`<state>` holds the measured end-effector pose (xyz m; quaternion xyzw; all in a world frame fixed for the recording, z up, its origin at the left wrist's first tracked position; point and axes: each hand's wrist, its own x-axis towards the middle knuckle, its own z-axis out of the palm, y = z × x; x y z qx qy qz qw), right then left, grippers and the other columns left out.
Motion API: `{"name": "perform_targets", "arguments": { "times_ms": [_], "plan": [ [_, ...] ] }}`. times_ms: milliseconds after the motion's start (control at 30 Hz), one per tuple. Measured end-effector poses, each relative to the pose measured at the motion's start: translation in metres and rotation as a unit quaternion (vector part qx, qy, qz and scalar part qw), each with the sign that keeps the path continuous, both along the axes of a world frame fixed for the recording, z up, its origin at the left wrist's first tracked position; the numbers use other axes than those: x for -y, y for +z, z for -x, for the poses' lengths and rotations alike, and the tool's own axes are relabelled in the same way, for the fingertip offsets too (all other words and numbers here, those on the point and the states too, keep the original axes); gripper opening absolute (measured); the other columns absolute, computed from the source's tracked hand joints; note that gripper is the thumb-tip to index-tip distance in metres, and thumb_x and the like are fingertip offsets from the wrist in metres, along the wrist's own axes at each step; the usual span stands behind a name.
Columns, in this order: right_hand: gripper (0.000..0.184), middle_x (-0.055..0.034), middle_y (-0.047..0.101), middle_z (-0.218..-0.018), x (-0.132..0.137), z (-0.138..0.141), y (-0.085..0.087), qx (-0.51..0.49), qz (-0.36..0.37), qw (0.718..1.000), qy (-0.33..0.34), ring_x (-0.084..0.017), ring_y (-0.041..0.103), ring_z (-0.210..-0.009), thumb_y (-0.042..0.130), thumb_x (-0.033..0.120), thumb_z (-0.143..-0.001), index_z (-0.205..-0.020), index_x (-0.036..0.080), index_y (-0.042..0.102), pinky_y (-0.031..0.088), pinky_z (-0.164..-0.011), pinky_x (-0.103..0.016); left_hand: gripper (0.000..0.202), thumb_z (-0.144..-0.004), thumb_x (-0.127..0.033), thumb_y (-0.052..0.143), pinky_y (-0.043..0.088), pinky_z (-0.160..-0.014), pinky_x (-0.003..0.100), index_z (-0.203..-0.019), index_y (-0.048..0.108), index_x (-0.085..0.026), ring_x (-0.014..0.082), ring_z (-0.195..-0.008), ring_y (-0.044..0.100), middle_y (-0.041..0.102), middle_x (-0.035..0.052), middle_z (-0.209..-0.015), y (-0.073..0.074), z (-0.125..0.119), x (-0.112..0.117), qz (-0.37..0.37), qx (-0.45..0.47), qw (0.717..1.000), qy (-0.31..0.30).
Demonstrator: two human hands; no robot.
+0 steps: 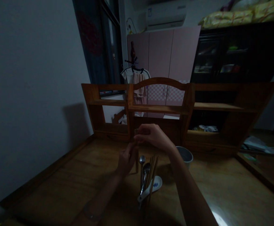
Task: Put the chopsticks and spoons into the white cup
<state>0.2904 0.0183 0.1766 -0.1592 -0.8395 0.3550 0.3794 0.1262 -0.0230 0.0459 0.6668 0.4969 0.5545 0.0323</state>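
Observation:
My left hand [126,159] and my right hand [153,135] meet above the desk, fingers closed and fingertips together. What they pinch is dim and mostly hidden. A brown upright strip [137,164] shows below my left hand, but I cannot tell whether it is part of the held thing. Just right of my left hand lie two metal spoons, one with a bright bowl [142,159] and one darker [146,167]. Several thin chopsticks [154,168] lie beside them. A white ceramic spoon [157,181] with a blue mark rests across their lower part.
A grey metal cup [187,156] stands behind my right forearm. The wooden desk [80,175] has a raised shelf unit [160,109] along its back and a white wall [38,78] at left. A bright reflection lies at the lower right. The room is dim.

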Motion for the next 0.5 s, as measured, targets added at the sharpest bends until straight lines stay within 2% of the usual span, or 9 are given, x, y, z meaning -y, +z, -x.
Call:
{"name": "perform_targets", "arguments": {
  "times_ms": [133, 267, 500],
  "plan": [
    [0.023, -0.0021, 0.067, -0.078, -0.0064, 0.0000, -0.0035, 0.004, 0.009, 1.000, 0.013, -0.016, 0.067, -0.069, 0.068, 0.036, -0.083, -0.089, 0.015, 0.065, 0.049, -0.060, -0.022, 0.018, -0.095, -0.034, 0.043, 0.041, -0.061, 0.021, -0.098, 0.054, -0.019, 0.0116, -0.061, 0.059, 0.061, -0.0018, -0.070, -0.0038, -0.0044, -0.0003, 0.027, 0.017, 0.999, -0.025],
    [0.024, -0.0027, 0.067, -0.079, -0.0094, -0.0007, -0.0038, 0.022, 0.017, 0.999, 0.019, -0.016, 0.065, -0.069, 0.066, 0.037, -0.084, -0.087, 0.014, 0.067, 0.048, -0.061, -0.022, 0.019, -0.096, -0.035, 0.042, 0.040, -0.060, 0.021, -0.090, 0.052, -0.020, 0.0113, -0.059, 0.057, 0.058, -0.0028, -0.066, -0.0060, -0.0073, 0.0001, 0.043, 0.040, 0.997, -0.051],
    [0.024, -0.0016, 0.064, -0.074, -0.0084, 0.0019, -0.0026, 0.026, -0.011, 1.000, 0.012, -0.014, 0.061, -0.068, 0.066, 0.037, -0.084, -0.082, 0.014, 0.067, 0.044, -0.060, -0.021, 0.022, -0.097, -0.036, 0.039, 0.041, -0.058, 0.022, -0.096, 0.052, -0.018, 0.0113, -0.059, 0.056, 0.059, -0.0017, -0.065, -0.0101, -0.0087, -0.0004, 0.054, 0.080, 0.991, -0.094]
  ]
}}
